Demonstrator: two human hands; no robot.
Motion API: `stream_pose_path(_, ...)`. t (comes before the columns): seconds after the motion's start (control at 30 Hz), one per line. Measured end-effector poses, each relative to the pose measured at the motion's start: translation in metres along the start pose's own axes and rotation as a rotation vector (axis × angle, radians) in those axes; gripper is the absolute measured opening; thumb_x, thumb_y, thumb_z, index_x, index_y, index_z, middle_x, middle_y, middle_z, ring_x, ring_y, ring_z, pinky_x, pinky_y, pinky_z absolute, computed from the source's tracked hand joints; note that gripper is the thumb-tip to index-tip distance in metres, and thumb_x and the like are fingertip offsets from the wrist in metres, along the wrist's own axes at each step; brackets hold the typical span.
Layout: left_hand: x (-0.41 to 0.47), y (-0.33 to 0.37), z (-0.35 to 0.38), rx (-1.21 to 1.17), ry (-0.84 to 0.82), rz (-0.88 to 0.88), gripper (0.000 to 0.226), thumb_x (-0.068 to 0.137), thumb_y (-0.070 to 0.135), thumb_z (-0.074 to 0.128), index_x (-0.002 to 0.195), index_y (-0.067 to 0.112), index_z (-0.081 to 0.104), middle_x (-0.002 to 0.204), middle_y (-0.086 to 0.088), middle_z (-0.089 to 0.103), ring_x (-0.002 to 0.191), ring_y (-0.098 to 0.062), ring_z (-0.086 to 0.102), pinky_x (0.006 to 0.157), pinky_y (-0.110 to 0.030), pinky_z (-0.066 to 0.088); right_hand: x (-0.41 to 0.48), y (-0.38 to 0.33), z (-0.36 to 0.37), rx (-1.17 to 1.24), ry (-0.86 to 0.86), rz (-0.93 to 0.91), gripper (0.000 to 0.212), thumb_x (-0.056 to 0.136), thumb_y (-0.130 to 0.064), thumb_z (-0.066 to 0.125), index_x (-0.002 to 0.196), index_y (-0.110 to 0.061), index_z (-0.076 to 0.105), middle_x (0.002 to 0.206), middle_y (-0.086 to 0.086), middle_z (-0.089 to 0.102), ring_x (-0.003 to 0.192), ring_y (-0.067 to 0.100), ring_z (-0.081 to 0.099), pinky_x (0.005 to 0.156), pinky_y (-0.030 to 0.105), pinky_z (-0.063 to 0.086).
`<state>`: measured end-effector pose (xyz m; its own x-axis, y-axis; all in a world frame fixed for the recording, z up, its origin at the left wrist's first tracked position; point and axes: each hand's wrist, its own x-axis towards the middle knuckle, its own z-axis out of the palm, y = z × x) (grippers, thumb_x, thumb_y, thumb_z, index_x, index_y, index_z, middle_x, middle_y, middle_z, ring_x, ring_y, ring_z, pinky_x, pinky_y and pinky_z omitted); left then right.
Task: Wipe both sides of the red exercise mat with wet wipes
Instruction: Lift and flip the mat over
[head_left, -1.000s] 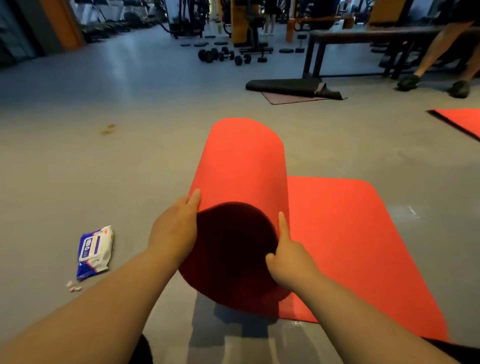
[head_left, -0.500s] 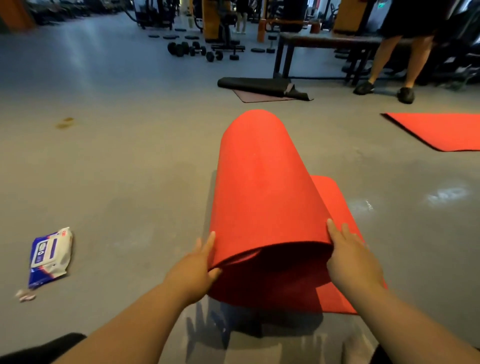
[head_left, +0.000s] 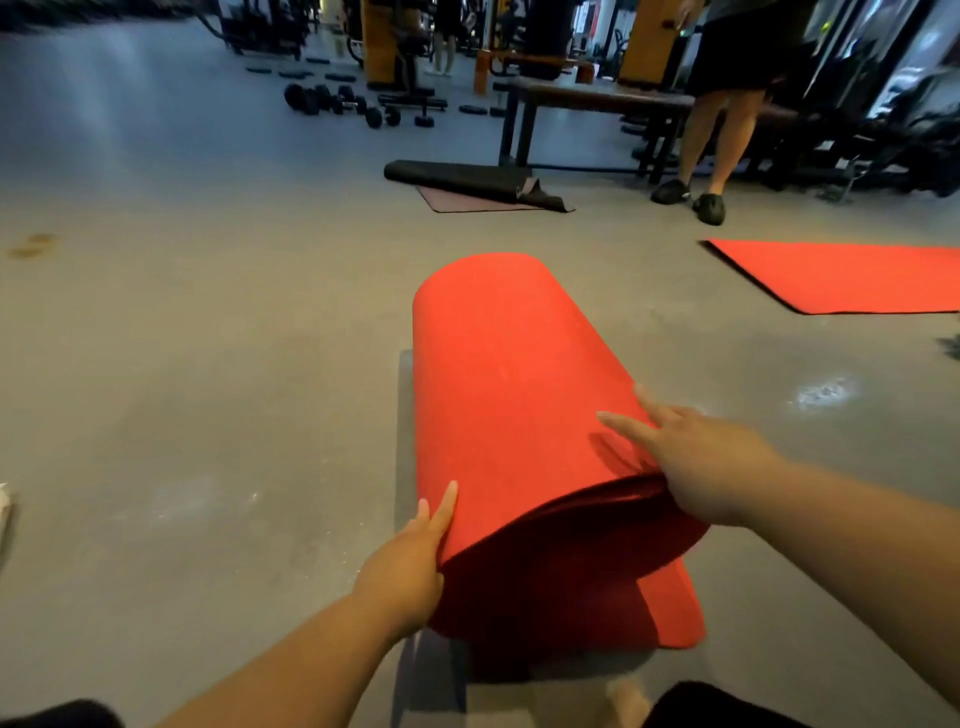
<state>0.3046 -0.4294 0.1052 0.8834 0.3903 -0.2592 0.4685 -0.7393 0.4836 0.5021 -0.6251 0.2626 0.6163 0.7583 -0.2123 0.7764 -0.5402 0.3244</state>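
Flipping the looped red exercise mat (head_left: 509, 374) on the floor (head_left: 208, 364), seemingly to expose its underside: my left hand (head_left: 410, 561) braces its edge, my right hand (head_left: 696, 457) presses its top, fingers straight.

A gym: dumbbells (head_left: 340, 104) lie on the grey floor (head_left: 208, 338), with weight machines (head_left: 395, 47), a bench (head_left: 597, 98) and exercise mats (head_left: 841, 275) around.
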Motion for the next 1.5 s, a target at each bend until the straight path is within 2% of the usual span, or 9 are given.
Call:
stream_pose_path(0.07,0.009,0.027,0.003,0.068,0.022,0.097,0.097,0.088,0.01,0.045,0.125,0.062,-0.029,0.161,0.002,-0.009,0.136,-0.029,0.038,0.104,-0.037,0.041,-0.003,0.002,0.008,0.037,-0.017,-0.107,0.093,0.082,-0.002,0.043,0.144,-0.051,-0.005,0.159,-0.005,-0.009,0.144,0.019,0.018,0.105,0.034,0.036)
stream_pose_path(0.23,0.041,0.118,-0.004,0.146,0.14,0.413,0.074,0.097,0.027,0.046,0.147,0.05,-0.004,0.159,0.018,-0.01,0.144,-0.036,0.02,0.11,-0.041,0.033,-0.01,0.034,0.056,0.106,-0.122,0.106,0.065,0.09,-0.01,0.036,0.147,-0.031,0.014,0.15,0.008,0.033,0.127,0.026,0.047,0.102,0.039,0.042)
stream_pose_path(0.47,0.043,0.115,0.049,0.06,-0.109,-0.053,0.113,0.082,0.028,0.059,0.135,0.039,-0.041,0.16,-0.009,0.009,0.128,-0.03,0.046,0.098,-0.043,0.045,-0.031,0.099,0.098,0.21,-0.063,0.416,0.035,0.093,-0.017,0.041,0.127,-0.02,0.035,0.117,0.008,0.058,0.101,0.029,0.06,0.084,0.038,0.051)
stream_pose_path(0.67,0.061,0.164,-0.002,0.192,0.154,-0.017,0.083,0.089,0.005,0.039,0.152,0.022,-0.012,0.15,-0.014,0.032,0.113,-0.034,0.057,0.087,-0.042,0.047,-0.015,0.105,0.103,0.406,0.105,0.493,0.085,0.086,0.0,0.035,0.147,-0.045,-0.004,0.151,0.013,0.026,0.111,0.035,0.057,0.085,0.042,0.049)
stream_pose_path(0.93,0.078,0.228,-0.112,0.748,0.425,0.338,0.058,0.097,0.01,0.029,0.15,0.024,0.012,0.135,-0.014,0.039,0.099,-0.04,0.061,0.066,-0.04,0.038,-0.033,0.12,0.088,0.649,0.196,0.601,0.078,0.086,-0.014,0.042,0.144,-0.055,0.01,0.105,0.016,0.063,0.087,0.034,0.059,0.071,0.037,0.049)
stream_pose_path(1.07,0.077,0.203,-0.113,0.619,0.473,0.415,0.062,0.096,0.012,0.033,0.149,0.038,0.016,0.153,0.002,0.027,0.122,-0.03,0.052,0.084,-0.041,0.047,-0.025,0.101,0.067,0.767,0.333,0.497,0.081,0.086,-0.015,0.048,0.14,-0.061,0.008,0.093,0.01,0.06,0.081,0.033,0.056,0.064,0.034,0.043)
stream_pose_path(1.2,0.076,0.125,-0.1,0.269,0.288,0.077,0.084,0.089,0.013,0.048,0.148,0.049,0.001,0.159,-0.002,0.017,0.132,-0.03,0.044,0.1,-0.041,0.043,-0.027,0.098,0.067,0.828,0.252,0.51,0.079,0.085,-0.009,0.045,0.139,-0.06,0.016,0.091,0.009,0.059,0.071,0.027,0.048,0.064,0.032,0.042)
stream_pose_path(1.3,0.07,0.117,-0.091,0.388,0.108,0.119,0.085,0.091,0.006,0.041,0.149,0.046,-0.005,0.16,-0.002,0.018,0.133,-0.028,0.043,0.104,-0.038,0.04,-0.032,0.093,0.069,0.776,0.117,0.529,0.08,0.084,-0.01,0.047,0.145,-0.051,0.016,0.115,0.013,0.061,0.083,0.031,0.055,0.067,0.031,0.042)
stream_pose_path(1.5,0.07,0.149,-0.151,0.766,0.344,0.297,0.056,0.102,0.016,0.025,0.152,0.035,0.009,0.16,0.008,0.012,0.135,-0.028,0.037,0.097,-0.041,0.043,-0.027,0.076,0.052,0.655,0.12,0.581,0.08,0.087,-0.008,0.036,0.14,-0.061,0.008,0.092,0.006,0.053,0.072,0.024,0.05,0.067,0.035,0.049)
